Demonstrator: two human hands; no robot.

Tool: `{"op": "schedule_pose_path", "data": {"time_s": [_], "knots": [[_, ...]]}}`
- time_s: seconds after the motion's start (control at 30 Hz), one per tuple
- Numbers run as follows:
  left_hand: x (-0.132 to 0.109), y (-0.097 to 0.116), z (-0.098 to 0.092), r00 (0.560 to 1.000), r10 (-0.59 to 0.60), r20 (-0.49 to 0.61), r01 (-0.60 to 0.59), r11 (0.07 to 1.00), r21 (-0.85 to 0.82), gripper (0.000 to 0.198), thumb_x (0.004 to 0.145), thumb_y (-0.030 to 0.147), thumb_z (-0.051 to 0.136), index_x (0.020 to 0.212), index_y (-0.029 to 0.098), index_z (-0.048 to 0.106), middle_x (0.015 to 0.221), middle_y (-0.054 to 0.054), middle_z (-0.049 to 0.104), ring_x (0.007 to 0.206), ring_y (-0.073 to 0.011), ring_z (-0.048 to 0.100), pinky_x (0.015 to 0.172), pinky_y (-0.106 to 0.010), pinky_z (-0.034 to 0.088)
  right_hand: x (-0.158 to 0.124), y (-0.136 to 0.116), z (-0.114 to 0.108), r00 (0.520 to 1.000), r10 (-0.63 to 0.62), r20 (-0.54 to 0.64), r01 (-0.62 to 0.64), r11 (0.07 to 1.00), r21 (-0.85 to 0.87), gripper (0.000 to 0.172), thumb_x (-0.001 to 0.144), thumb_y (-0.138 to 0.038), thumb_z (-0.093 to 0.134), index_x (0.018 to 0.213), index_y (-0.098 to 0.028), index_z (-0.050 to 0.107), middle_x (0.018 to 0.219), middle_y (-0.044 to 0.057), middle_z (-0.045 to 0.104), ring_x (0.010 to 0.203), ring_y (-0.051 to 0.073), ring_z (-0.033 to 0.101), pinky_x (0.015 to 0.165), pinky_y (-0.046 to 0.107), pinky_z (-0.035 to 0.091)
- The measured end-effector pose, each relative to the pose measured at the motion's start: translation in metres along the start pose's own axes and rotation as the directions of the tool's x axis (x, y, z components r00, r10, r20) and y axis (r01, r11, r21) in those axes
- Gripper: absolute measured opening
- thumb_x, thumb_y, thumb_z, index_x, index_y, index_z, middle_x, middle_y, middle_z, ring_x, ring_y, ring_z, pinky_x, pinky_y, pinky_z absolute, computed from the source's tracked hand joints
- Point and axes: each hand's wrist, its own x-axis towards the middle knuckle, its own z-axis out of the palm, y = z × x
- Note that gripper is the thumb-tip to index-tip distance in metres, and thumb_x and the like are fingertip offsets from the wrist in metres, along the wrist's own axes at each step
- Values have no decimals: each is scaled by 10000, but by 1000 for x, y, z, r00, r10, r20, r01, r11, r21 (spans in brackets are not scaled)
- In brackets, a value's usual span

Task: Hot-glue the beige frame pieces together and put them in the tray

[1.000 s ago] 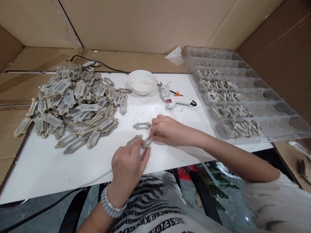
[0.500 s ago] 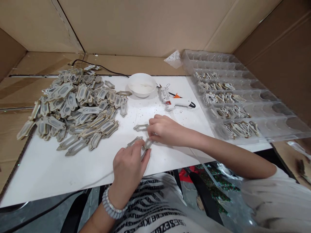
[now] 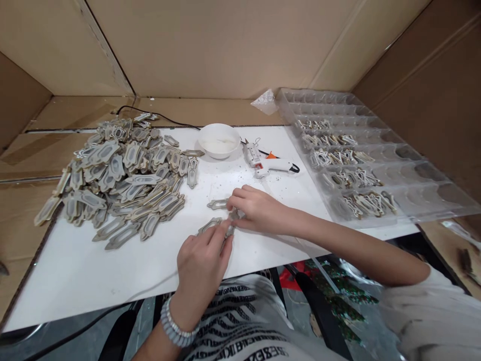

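Observation:
Low over the front of the white table, my left hand [image 3: 205,253] and my right hand [image 3: 253,208] meet fingertip to fingertip. Between them they pinch a small grey frame-shaped piece [image 3: 235,214], mostly covered by the fingers. One grey oval frame [image 3: 209,225] lies on the table just beyond my left fingers. Another flat grey frame [image 3: 217,204] pokes out to the left of my right hand. To the left spreads a large heap of similar grey frames [image 3: 131,175], some with pale outlines.
A white bowl [image 3: 219,141] stands behind my hands, with a white glue gun [image 3: 272,163] to its right. A clear compartment tray [image 3: 404,165] at the right holds rows of small pieces. Cardboard walls [image 3: 225,50] enclose the table; a crumpled clear bag [image 3: 266,102] lies at the back.
My fingertips have drawn closer together around the small piece, which is now more hidden. The whole view has shifted slightly, so the table sits a little lower in the picture.

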Motion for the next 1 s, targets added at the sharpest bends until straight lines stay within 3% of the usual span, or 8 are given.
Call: {"op": "schedule_pose_path", "data": {"time_s": [0.13, 0.23, 0.33, 0.43, 0.6, 0.77, 1.0], "knots": [[2, 2, -2, 1000, 20, 18, -20, 1000, 5, 190, 953, 183, 566, 1036, 206, 734, 909, -14, 775, 667, -146, 693, 589, -315, 439, 5, 7, -21, 997, 65, -37, -64, 998, 20, 128, 886, -202, 685, 1003, -152, 682, 1000, 111, 654, 947, 261, 558, 819, 355, 419], [2, 2, -3, 999, 24, 30, -25, 1000, 19, 192, 949, 163, 564, 1001, 205, 744, 901, -15, 771, 657, -146, 690, 587, -319, 439, 16, 16, -41, 984, 121, -129, -127, 991, -34, 157, 906, -207, 633, 1044, -151, 685, 1066, 126, 650, 1011, 286, 558, 887, 386, 408], [2, 3, -3, 999, 24, 24, -25, 999, 36, 196, 946, 158, 564, 997, 209, 747, 901, -16, 769, 641, -147, 682, 591, -322, 445, 37, 29, -57, 959, 138, -246, -175, 975, -137, 214, 910, -215, 612, 1096, -139, 686, 1139, 148, 638, 1040, 307, 545, 919, 406, 391], [1, 3, -2, 1000, 27, 10, -28, 998, 50, 198, 945, 152, 566, 1014, 200, 744, 898, -18, 764, 617, -148, 668, 579, -327, 443, 67, 45, -70, 941, 190, -281, -263, 931, -251, 276, 920, -192, 599, 1171, -116, 683, 1192, 164, 634, 1111, 331, 532, 926, 411, 385], [0, 3, -1, 999, 33, 6, -33, 998, 58, 204, 948, 141, 552, 1010, 192, 740, 913, -30, 760, 664, -158, 687, 591, -322, 455, 113, 63, -79, 950, 284, -128, -311, 877, -366, 284, 961, -213, 593, 1210, -132, 703, 1181, 151, 698, 1131, 313, 586, 886, 379, 419], [-3, 3, 1, 999, 36, 22, -37, 998, 43, 246, 946, 117, 511, 1017, 193, 734, 948, -35, 767, 695, -167, 709, 587, -327, 479, 141, 64, -74, 945, 326, -22, -308, 863, -400, 216, 843, -219, 749, 1051, -166, 775, 1064, 143, 748, 1013, 306, 668, 773, 351, 478], [1, -5, -11, 999, -35, 35, 38, 995, -87, 239, 960, 183, 513, 1074, 221, 720, 1136, -73, 740, 665, -145, 689, 606, -294, 521, 161, 72, -65, 966, 256, -25, -246, 894, -373, 204, 777, -208, 787, 973, -153, 780, 1028, 195, 734, 1040, 376, 667, 825, 413, 497]]}}
